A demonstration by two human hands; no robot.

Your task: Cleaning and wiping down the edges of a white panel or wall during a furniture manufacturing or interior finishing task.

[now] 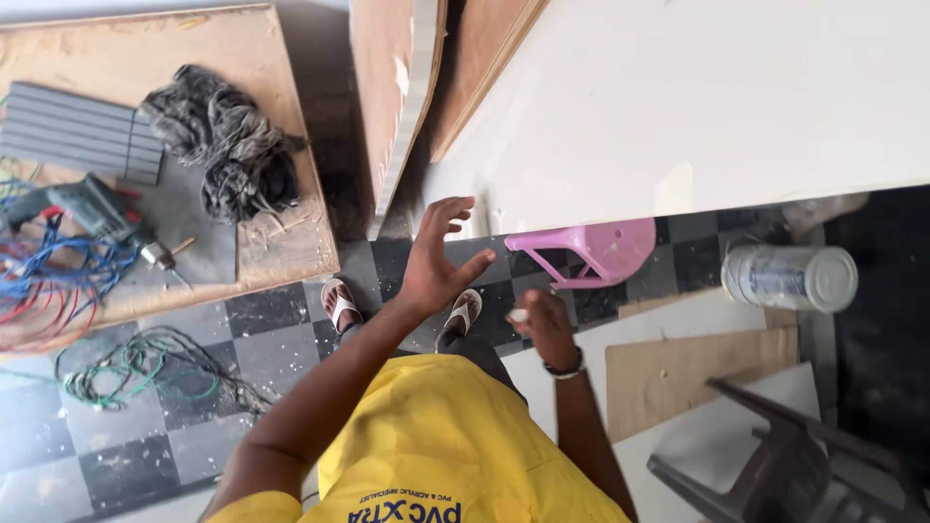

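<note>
Two hands out over checkered floor (145,455); one white board (697,107) at 1 o'clock.
Left hand (438,260) spread open, empty, near board edge. Right hand (542,324) curled around one small pale object (518,315). One pink stool (591,250), one can (790,278), one drill (97,215).

a carpentry workshop: power drill (97,215), plywood sheets (208,58), tangled wires (126,373), dusty tiled floor (126,455).

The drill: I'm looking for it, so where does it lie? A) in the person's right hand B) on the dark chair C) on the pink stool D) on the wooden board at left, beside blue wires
D: the drill lies on the wooden board by the blue wires, far from both hands.
</note>
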